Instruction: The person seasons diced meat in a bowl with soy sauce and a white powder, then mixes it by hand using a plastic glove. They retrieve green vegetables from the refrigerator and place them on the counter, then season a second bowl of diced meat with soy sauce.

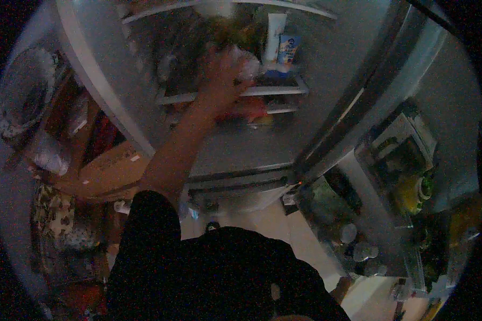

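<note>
My left arm, bare below a black sleeve, reaches up into an open refrigerator (245, 150). At the end of it, my left hand (217, 66) is blurred, with its fingers around a pale, translucent thing (247, 66), perhaps a plastic bag. Dark, greenish-brown contents (237, 30) lie behind the hand, too dim to name. Right of the hand stand a white upright carton or tube (274, 38) and a blue printed packet (288, 49). A white-edged shelf (285, 90) runs beneath them, with something red (245, 109) under it. My right hand is out of view.
On the right, door bins hold a jar with a green rim (425, 186) and several containers. Cardboard boxes (108, 172) with mixed goods stand on the left, below a round, pale object (28, 92). Light floor tiles (301, 232) show beneath the refrigerator.
</note>
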Tool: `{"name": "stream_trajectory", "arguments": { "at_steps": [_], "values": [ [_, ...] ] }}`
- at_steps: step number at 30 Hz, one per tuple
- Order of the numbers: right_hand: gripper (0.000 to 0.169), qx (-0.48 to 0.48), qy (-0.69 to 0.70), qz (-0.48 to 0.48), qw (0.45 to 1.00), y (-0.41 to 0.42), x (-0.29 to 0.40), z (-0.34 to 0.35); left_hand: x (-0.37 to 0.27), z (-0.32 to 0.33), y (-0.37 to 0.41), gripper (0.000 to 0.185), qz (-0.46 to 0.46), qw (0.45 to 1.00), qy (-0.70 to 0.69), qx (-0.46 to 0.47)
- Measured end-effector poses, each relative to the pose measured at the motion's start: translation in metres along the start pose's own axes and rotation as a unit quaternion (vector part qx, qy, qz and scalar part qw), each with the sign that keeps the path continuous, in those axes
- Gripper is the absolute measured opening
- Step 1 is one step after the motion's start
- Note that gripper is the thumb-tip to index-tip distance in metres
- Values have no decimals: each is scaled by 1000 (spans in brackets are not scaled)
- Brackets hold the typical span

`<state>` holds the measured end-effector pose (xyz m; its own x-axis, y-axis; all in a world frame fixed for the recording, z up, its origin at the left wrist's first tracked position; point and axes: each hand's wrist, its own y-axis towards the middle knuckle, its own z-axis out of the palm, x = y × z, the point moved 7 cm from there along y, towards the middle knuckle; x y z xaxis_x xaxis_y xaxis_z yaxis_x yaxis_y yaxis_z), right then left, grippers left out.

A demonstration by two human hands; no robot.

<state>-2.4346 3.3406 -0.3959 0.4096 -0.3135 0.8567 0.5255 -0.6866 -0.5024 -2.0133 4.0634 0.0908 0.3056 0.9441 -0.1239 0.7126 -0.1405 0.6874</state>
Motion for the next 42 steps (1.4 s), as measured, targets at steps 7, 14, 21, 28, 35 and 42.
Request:
{"name": "stream_trajectory", "arguments": {
  "at_steps": [7,14,21,28,35,42],
  "values": [
    [20,309,-412,240,823,-138,-52,126,57,53,18,48,3,998,53,30],
    [33,289,-483,-294,773,-311,246,428,21,25,-7,51,31,995,-45,82],
    [32,312,-240,-687,610,-431,372,611,18,28,-26,61,23,998,26,49],
    [76,341,-302,-684,569,-498,409,737,3,44,-29,63,44,998,-39,11],
    [103,228,-395,-614,644,-506,381,800,1,98,-31,63,31,993,-102,46],
    [48,132,-229,-838,478,-367,453,853,-16,110,-22,63,17,974,-215,68]
  ]
}}
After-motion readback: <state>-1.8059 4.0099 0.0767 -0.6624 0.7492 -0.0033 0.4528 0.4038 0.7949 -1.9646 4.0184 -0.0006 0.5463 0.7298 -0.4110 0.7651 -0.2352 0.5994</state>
